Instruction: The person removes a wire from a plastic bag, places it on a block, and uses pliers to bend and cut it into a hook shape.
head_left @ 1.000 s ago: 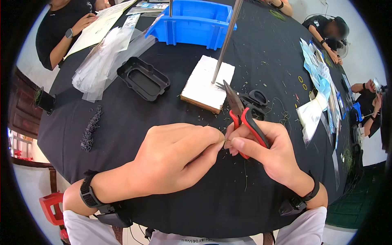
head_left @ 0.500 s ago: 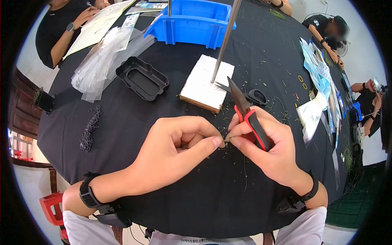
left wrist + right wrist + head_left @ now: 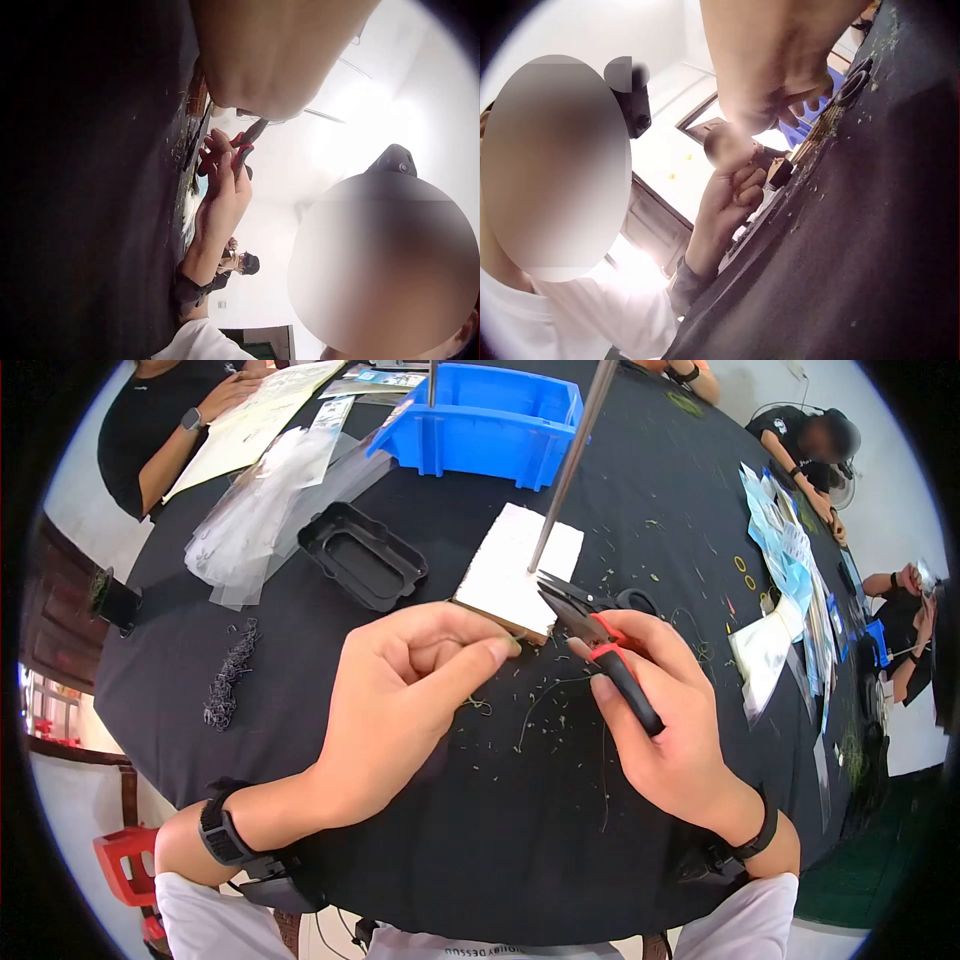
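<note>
In the head view my left hand pinches a tiny greenish strand between thumb and forefinger, most of it hidden by the fingertips. The left fingertips overlap the near edge of a white-topped wooden block, from which a metal rod rises. My right hand grips long-nose pliers with red and black handles, their tips pointing up and left over the block's right side. A thin thread curves over the cloth below the right fingertips. Black scissors lie partly hidden behind the pliers.
A black plastic tray and a dark tangled bundle lie to the left. Behind the block stands a blue bin. Clear plastic sleeves lie back left, packets at right. Small clippings dot the black cloth; other people sit around the table.
My hands, fingertips together earlier, have drawn apart. The left has moved up and left with its pinch; the right now angles the pliers further left. The thread has come into view between them.
</note>
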`<state>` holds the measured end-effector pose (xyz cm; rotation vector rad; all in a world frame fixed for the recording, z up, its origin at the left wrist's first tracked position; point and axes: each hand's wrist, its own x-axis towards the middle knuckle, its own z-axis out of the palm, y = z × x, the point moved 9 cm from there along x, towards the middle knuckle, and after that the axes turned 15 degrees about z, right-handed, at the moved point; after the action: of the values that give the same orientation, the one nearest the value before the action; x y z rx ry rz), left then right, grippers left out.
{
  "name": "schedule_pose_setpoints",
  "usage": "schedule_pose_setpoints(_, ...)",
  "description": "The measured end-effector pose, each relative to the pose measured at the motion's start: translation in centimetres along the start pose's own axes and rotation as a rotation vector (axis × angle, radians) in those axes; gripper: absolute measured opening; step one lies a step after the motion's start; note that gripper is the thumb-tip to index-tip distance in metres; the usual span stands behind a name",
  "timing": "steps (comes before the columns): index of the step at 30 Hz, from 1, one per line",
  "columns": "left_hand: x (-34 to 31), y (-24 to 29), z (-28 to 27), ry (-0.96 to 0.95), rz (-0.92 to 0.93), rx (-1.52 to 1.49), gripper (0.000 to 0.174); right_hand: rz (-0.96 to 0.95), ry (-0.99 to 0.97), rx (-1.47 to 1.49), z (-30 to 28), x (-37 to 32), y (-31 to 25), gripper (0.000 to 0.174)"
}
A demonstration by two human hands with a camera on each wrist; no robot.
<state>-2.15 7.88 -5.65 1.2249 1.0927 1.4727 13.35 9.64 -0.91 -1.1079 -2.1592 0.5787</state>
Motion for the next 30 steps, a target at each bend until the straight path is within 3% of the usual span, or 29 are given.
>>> schedule_pose_setpoints(13,-0.1,0.2,-0.5,0.055,0.046,-0.045,0.013,-0.081,0.016,-0.225,0.7,-0.7,-1.3,0.025)
schedule_pose_setpoints(30,0.0,0.8,-0.6,0.047,0.095,0.077,0.015,-0.071,0.024,-0.229,0.7,-0.6,-1.1,0.027)
